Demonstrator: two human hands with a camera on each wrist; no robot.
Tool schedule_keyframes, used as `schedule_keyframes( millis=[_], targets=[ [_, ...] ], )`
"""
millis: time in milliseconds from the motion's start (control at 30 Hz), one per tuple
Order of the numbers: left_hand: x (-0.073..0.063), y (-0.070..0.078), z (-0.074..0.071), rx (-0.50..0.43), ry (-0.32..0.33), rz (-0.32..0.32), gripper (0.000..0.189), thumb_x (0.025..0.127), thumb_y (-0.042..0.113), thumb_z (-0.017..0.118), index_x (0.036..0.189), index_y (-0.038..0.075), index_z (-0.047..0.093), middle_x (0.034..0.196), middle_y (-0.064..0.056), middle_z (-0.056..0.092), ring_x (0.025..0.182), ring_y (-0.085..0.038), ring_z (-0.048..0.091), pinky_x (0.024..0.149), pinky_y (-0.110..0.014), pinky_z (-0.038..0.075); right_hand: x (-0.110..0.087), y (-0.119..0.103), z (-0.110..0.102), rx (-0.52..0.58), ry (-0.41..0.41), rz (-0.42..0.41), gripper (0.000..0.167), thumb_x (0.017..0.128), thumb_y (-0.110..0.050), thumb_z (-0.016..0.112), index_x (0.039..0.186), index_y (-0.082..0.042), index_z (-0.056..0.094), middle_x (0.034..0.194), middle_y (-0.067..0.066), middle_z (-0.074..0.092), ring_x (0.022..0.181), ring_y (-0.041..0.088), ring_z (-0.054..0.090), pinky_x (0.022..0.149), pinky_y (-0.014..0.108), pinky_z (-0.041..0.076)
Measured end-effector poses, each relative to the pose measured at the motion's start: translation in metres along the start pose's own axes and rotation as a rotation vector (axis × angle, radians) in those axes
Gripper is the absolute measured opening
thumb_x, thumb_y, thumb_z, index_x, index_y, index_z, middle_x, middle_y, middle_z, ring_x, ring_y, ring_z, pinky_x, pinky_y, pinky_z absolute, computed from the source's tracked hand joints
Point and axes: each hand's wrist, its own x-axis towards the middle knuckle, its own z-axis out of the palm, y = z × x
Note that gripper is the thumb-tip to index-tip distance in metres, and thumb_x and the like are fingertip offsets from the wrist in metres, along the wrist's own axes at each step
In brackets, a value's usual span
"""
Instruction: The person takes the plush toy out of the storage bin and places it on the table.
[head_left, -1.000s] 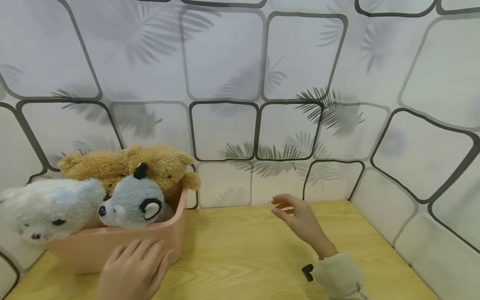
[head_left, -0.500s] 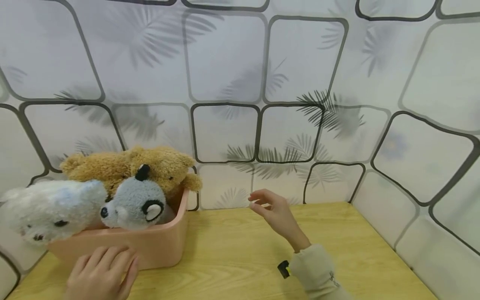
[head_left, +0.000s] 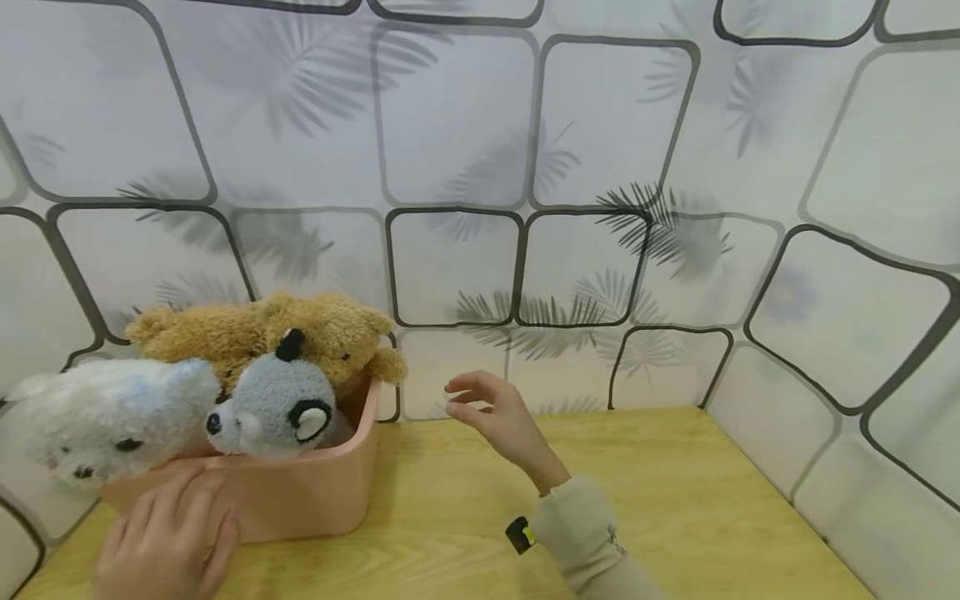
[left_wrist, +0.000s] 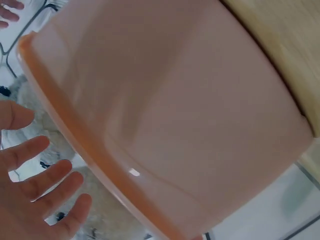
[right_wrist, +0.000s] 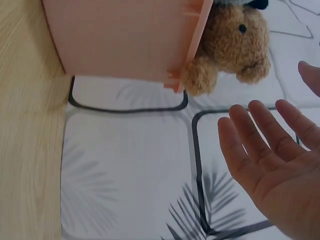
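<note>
A pink bin (head_left: 300,492) stands at the left of the table, holding three plush toys. At its back lies a brown teddy bear (head_left: 202,337). A grey plush toy (head_left: 281,404) with black-and-white ears sits at the front, and a white fluffy plush (head_left: 120,417) leans over the left rim. My left hand (head_left: 165,533) is in front of the bin near the white plush, its fingers spread in the left wrist view and holding nothing. To the right of the bin, my right hand (head_left: 498,417) hovers above the table with relaxed fingers, apart from the bear (right_wrist: 230,45).
The wooden table (head_left: 660,492) runs to patterned walls (head_left: 457,267) at the back and right. A small black device (head_left: 519,535) is at the right sleeve (head_left: 581,525).
My right hand has moved left toward the bin. My left hand has shifted left along the bin's front. The plush toys stay in place in the bin.
</note>
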Motion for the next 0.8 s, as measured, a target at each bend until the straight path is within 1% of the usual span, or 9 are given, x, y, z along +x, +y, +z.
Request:
schedule_keyframes(
  millis=[33,100,267,400,467,533,600,733,800],
  targets=[
    [0.0,-0.001,0.001,0.003,0.012,-0.004,0.061,0.103,0.049,0.032,0.101,-0.001,0.067,0.098,-0.027,0.068,0.071,-0.049,0.061,0.051,-0.062,0.047,0.002,-0.001,0.003,0.007,-0.003,0.001,0.03,0.098,-0.007,0.066,0.126,0.004,0.062,0.124,0.019,0.065,0.112,0.035,0.064,0.088,0.039,0.056],
    [-0.002,-0.004,0.003,0.015,-0.007,-0.009,0.065,0.104,0.052,0.029,0.105,-0.001,0.066,0.099,-0.028,0.067,0.073,-0.05,0.061,0.051,-0.062,0.047,0.007,-0.005,0.01,0.031,-0.008,-0.001,0.033,0.097,-0.007,0.066,0.128,0.004,0.061,0.126,0.019,0.064,0.115,0.037,0.062,0.092,0.042,0.055],
    [-0.006,-0.009,0.009,0.027,-0.016,-0.015,0.069,0.102,0.056,0.028,0.113,-0.001,0.066,0.103,-0.029,0.067,0.079,-0.052,0.06,0.055,-0.063,0.047,0.017,-0.015,0.025,0.094,-0.037,-0.001,0.039,0.097,-0.007,0.066,0.133,0.004,0.057,0.134,0.022,0.059,0.124,0.04,0.056,0.102,0.045,0.051],
    [-0.011,-0.013,0.011,0.037,-0.016,-0.018,0.068,0.1,0.056,0.03,0.117,0.0,0.064,0.107,-0.03,0.065,0.087,-0.054,0.059,0.061,-0.064,0.047,0.024,-0.019,0.039,0.155,-0.071,0.012,0.044,0.097,-0.005,0.065,0.138,0.006,0.052,0.139,0.025,0.054,0.129,0.039,0.053,0.106,0.042,0.048],
    [-0.014,-0.015,0.013,0.034,-0.008,-0.012,0.068,0.098,0.057,0.031,0.121,0.001,0.064,0.11,-0.03,0.064,0.092,-0.054,0.059,0.065,-0.063,0.046,0.026,-0.021,0.046,0.187,-0.079,0.012,0.045,0.097,-0.004,0.065,0.138,0.007,0.051,0.141,0.025,0.053,0.13,0.037,0.052,0.107,0.039,0.047],
    [-0.016,-0.018,0.014,0.019,-0.008,0.008,0.068,0.098,0.056,0.033,0.125,0.002,0.063,0.112,-0.03,0.063,0.096,-0.054,0.057,0.067,-0.063,0.046,0.029,-0.022,0.053,0.21,-0.085,0.009,0.045,0.097,-0.003,0.065,0.139,0.007,0.051,0.141,0.024,0.052,0.131,0.034,0.052,0.107,0.037,0.047],
    [-0.018,-0.02,0.016,0.003,0.018,0.026,0.07,0.097,0.058,0.034,0.126,0.002,0.063,0.113,-0.03,0.063,0.097,-0.054,0.057,0.068,-0.063,0.045,0.032,-0.024,0.06,0.231,-0.096,0.008,0.046,0.096,-0.003,0.065,0.139,0.007,0.051,0.142,0.024,0.052,0.131,0.033,0.052,0.107,0.038,0.047],
    [-0.022,-0.022,0.018,-0.004,-0.002,0.04,0.073,0.096,0.061,0.033,0.13,0.003,0.061,0.12,-0.03,0.06,0.101,-0.055,0.055,0.07,-0.064,0.044,0.037,-0.03,0.069,0.249,-0.134,0.042,0.051,0.096,-0.005,0.066,0.143,0.004,0.048,0.145,0.021,0.05,0.132,0.033,0.052,0.106,0.035,0.047],
    [-0.023,-0.022,0.018,0.002,-0.022,0.04,0.074,0.096,0.062,0.032,0.131,0.003,0.06,0.122,-0.03,0.058,0.103,-0.055,0.054,0.069,-0.065,0.043,0.039,-0.033,0.072,0.248,-0.156,0.065,0.054,0.095,-0.007,0.067,0.144,0.002,0.047,0.147,0.016,0.049,0.133,0.031,0.051,0.106,0.031,0.047]
  ],
)
